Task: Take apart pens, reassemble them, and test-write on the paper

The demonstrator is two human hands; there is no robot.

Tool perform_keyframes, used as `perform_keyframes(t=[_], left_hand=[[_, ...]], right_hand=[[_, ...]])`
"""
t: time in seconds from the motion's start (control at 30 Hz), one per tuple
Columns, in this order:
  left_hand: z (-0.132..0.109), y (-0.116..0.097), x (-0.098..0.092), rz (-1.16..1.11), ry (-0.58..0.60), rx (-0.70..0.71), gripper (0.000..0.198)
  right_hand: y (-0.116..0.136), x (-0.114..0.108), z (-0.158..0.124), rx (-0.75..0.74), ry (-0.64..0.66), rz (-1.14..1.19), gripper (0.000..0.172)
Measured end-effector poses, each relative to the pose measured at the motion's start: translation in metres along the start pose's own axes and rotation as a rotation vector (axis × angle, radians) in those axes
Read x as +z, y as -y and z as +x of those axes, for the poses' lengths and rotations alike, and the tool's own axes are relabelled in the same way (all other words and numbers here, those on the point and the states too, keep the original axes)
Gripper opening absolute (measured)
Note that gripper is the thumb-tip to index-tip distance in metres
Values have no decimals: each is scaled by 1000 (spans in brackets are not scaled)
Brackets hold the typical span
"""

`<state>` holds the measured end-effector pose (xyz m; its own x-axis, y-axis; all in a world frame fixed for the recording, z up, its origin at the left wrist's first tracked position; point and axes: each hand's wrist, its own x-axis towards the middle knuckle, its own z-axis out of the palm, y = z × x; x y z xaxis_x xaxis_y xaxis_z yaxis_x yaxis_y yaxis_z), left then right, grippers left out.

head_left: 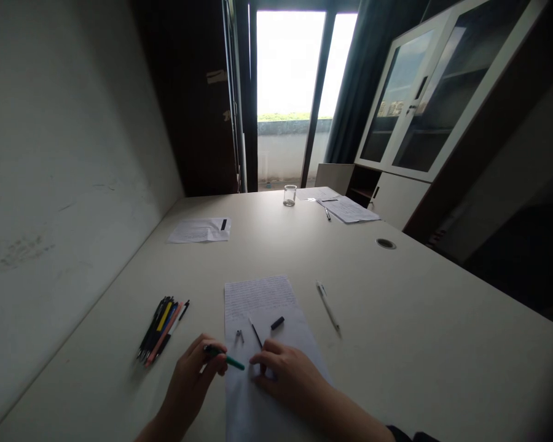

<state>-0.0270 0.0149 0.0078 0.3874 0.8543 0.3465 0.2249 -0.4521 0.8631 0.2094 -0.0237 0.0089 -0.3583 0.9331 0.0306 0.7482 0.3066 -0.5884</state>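
My left hand pinches a green pen barrel with a dark end, held over the left edge of a white sheet with handwriting at its top. Just right of the barrel's tip, my right hand rests over the sheet with fingers curled; whether anything is between them is hidden. A thin ink refill lies on the paper beyond my right fingers. Small grey parts are left of the refill, and a short black piece is to its right.
Several pens lie bunched at the left. A white pen lies right of the sheet. Farther back are a paper, a glass, a stack of papers, another pen and a round table hole.
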Motion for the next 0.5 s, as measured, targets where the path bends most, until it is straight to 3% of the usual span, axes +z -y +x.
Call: perform_keyframes(t=[0.1, 0.23, 0.4, 0.5], left_hand=[[3, 0, -2, -73, -50, -48, 14], [4, -1, -1, -198, -18, -128, 17], [4, -4, 3, -333, 16, -280, 23], [3, -4, 4, -357, 25, -302, 24]], right_hand=[[0, 0, 0, 1, -5, 8, 29], [1, -1, 0, -6, -48, 58, 33], [4, -5, -3, -38, -140, 91, 12], [4, -8, -4, -51, -190, 88, 8]])
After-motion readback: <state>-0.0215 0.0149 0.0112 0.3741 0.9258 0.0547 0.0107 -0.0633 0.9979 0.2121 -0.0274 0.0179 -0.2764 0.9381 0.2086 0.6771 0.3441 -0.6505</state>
